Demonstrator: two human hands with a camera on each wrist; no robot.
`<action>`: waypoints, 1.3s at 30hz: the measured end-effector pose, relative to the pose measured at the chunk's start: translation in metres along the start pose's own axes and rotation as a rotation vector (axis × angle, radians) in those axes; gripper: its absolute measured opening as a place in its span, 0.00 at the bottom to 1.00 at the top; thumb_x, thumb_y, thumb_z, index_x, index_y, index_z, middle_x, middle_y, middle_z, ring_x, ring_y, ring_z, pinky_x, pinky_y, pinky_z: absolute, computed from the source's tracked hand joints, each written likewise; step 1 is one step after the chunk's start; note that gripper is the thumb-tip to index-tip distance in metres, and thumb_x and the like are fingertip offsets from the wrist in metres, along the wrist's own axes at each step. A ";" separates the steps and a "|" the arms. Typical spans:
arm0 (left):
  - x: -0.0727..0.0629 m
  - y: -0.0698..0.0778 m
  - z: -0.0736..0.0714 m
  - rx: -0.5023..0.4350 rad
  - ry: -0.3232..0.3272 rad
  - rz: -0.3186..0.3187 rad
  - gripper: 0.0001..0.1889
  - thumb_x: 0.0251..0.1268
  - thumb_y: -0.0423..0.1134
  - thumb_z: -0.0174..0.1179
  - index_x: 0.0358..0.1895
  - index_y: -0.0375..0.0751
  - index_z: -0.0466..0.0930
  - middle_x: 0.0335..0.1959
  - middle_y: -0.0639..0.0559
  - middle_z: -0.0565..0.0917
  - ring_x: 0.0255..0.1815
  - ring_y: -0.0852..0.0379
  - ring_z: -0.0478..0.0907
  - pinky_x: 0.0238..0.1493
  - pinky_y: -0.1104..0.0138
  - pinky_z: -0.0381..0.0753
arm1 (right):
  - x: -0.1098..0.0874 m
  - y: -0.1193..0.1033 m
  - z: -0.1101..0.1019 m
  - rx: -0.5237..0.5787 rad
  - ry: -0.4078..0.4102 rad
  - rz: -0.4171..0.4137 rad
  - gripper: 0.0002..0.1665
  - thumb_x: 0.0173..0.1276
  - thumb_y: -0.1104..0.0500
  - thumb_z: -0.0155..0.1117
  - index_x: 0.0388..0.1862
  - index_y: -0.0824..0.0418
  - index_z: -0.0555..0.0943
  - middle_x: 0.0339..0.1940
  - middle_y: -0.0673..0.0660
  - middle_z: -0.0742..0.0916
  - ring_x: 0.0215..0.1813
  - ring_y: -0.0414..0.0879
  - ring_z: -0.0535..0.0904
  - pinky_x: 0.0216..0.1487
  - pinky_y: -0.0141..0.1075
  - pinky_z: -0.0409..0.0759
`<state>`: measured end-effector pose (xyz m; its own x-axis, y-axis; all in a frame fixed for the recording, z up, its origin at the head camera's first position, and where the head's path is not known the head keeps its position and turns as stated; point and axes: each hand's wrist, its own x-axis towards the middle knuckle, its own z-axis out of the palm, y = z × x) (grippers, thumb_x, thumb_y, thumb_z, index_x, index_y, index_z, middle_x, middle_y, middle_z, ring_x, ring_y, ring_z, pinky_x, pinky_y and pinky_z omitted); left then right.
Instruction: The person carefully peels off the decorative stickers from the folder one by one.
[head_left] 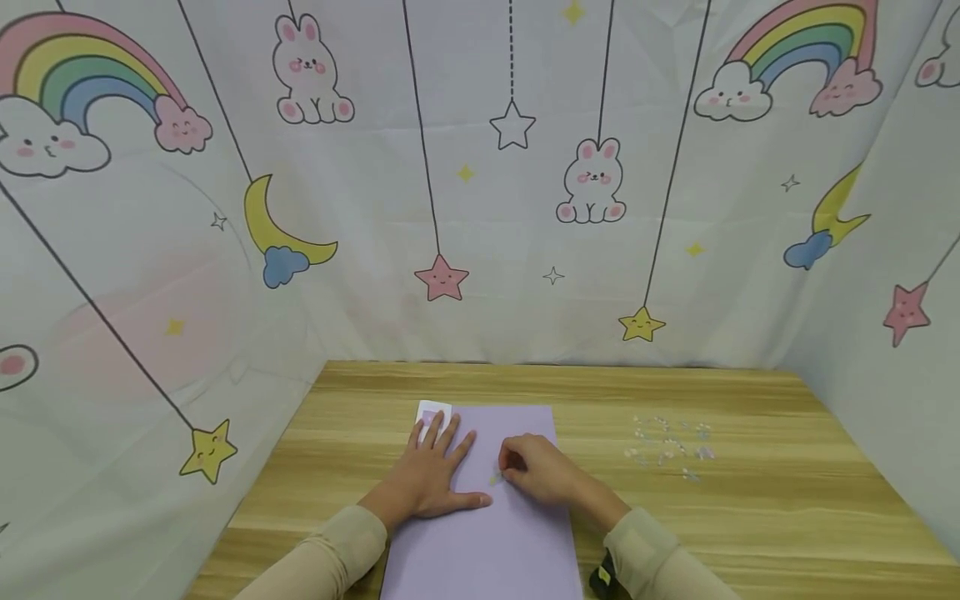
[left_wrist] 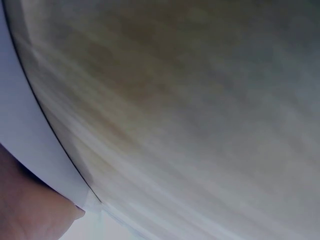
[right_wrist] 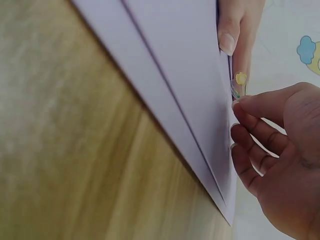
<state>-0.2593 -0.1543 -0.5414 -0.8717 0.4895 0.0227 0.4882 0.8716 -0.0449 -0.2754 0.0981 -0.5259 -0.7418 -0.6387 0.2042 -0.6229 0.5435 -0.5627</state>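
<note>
A lilac sheet, layered along its edge in the right wrist view, lies flat on the wooden table. My left hand rests on its left side with fingers spread, partly covering a small white card with a purple patch. Between thumb and forefinger, my right hand pinches a small clear sticker with a yellow flower and some green. The sticker is just above or against the sheet; I cannot tell which. Only part of the left hand shows in the left wrist view.
Several small clear stickers with pale flower shapes lie scattered on the table to the right. A black object is beside the right sleeve. White cloth printed with rabbits, stars and rainbows hangs behind the table and along its sides.
</note>
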 end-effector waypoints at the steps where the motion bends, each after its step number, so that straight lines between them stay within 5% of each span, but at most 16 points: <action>1: -0.001 0.000 -0.001 -0.001 0.000 -0.001 0.60 0.61 0.89 0.39 0.87 0.50 0.56 0.86 0.35 0.52 0.86 0.31 0.45 0.81 0.35 0.43 | 0.000 0.000 0.000 0.007 0.009 0.000 0.11 0.68 0.68 0.72 0.34 0.53 0.81 0.31 0.41 0.82 0.37 0.36 0.77 0.43 0.35 0.79; 13: -0.001 0.000 0.001 0.018 0.003 -0.010 0.60 0.61 0.89 0.38 0.87 0.51 0.56 0.86 0.36 0.52 0.86 0.31 0.45 0.81 0.35 0.44 | -0.007 0.005 -0.006 0.002 0.085 -0.038 0.08 0.68 0.70 0.71 0.35 0.57 0.85 0.34 0.48 0.87 0.40 0.40 0.81 0.44 0.37 0.82; 20: -0.001 0.000 0.001 0.021 0.003 -0.010 0.60 0.60 0.89 0.38 0.87 0.51 0.56 0.86 0.36 0.52 0.86 0.32 0.45 0.81 0.35 0.44 | -0.015 0.007 -0.015 0.018 0.113 -0.025 0.07 0.68 0.67 0.71 0.35 0.56 0.84 0.34 0.44 0.85 0.40 0.40 0.81 0.44 0.39 0.84; 39: 0.000 0.001 -0.001 0.014 -0.010 -0.004 0.59 0.62 0.88 0.39 0.87 0.50 0.55 0.87 0.36 0.51 0.86 0.31 0.43 0.81 0.35 0.43 | -0.068 0.033 -0.048 -0.037 0.157 0.036 0.08 0.70 0.67 0.73 0.36 0.55 0.85 0.35 0.43 0.84 0.41 0.38 0.80 0.45 0.37 0.82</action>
<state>-0.2588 -0.1534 -0.5406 -0.8743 0.4853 0.0126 0.4838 0.8732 -0.0591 -0.2577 0.1853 -0.5204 -0.7919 -0.5271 0.3083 -0.6015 0.5862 -0.5427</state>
